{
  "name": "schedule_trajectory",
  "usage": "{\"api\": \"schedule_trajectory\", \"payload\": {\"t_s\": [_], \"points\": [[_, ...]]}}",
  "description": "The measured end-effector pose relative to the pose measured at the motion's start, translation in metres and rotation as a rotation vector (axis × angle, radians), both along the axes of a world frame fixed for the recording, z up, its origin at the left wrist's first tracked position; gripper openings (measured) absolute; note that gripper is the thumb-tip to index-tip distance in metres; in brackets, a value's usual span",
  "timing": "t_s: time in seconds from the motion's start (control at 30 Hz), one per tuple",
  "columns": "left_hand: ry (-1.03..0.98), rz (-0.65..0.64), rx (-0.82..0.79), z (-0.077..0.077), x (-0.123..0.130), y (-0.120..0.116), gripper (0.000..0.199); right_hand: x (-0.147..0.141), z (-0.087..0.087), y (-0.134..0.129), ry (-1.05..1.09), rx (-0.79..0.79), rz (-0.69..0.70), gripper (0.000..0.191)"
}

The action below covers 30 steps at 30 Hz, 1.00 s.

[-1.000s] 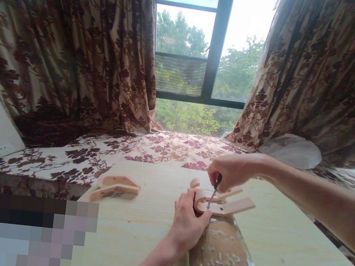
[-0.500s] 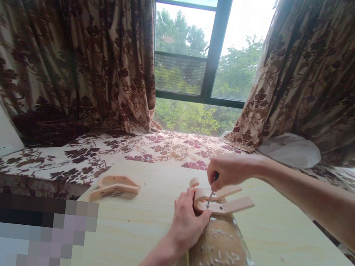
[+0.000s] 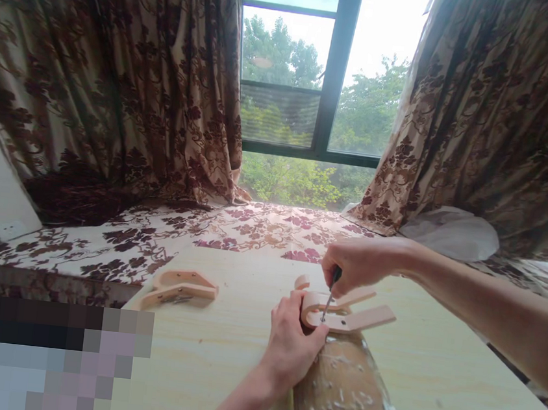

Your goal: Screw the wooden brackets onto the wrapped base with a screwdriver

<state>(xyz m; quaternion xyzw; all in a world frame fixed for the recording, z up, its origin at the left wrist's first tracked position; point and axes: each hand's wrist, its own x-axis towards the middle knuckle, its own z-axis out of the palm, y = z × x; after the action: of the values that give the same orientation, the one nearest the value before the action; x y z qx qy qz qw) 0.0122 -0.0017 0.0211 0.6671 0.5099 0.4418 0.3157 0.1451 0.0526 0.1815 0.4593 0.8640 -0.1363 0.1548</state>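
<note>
Daylit worktop: fingers of the right hand grip a screwdriver set on a bent wooden bracket.
Toward the far edge, the left hand clasps its curved end.

Pale, smooth wooden bracket, bent strip form: right of centre, curved end to the left, flat straight arm angled up to the far right. Two dark spots mark its face near the bend. Slim screwdriver with black handle and metal shaft: near upright, handle partly covered, leaning slightly right, tip at the left spot.
</note>
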Motion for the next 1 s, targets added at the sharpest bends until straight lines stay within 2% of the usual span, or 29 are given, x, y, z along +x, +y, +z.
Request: {"api": "schedule_trajectory", "payload": {"t_s": [0.27,0.4,0.53,0.7,0.83,1.0], "points": [[-0.002,-0.009,0.008,0.0004,-0.0009,0.0003,0.034,0.0006,0.0033,-0.0057,-0.091,0.041,0.006,0.042],[-0.003,-0.015,0.013,-0.0023,-0.0011,0.0004,0.032,0.0039,0.0022,-0.0021,-0.045,0.013,0.011,0.033],[-0.002,-0.015,0.010,-0.0028,-0.0009,0.0010,0.033,0.0048,-0.0003,0.0025,-0.025,-0.043,-0.030,0.033],[-0.003,-0.016,0.007,-0.0008,-0.0012,0.0013,0.031,0.0028,0.0002,-0.0002,-0.083,0.040,-0.068,0.033],[-0.003,-0.016,0.003,-0.0017,-0.0015,0.0012,0.034,0.0046,0.0026,-0.0044,-0.097,0.102,-0.004,0.042],[0.000,-0.018,0.001,-0.0029,-0.0017,0.0020,0.041,0.0049,0.0023,-0.0003,-0.027,0.065,0.029,0.028]]}}
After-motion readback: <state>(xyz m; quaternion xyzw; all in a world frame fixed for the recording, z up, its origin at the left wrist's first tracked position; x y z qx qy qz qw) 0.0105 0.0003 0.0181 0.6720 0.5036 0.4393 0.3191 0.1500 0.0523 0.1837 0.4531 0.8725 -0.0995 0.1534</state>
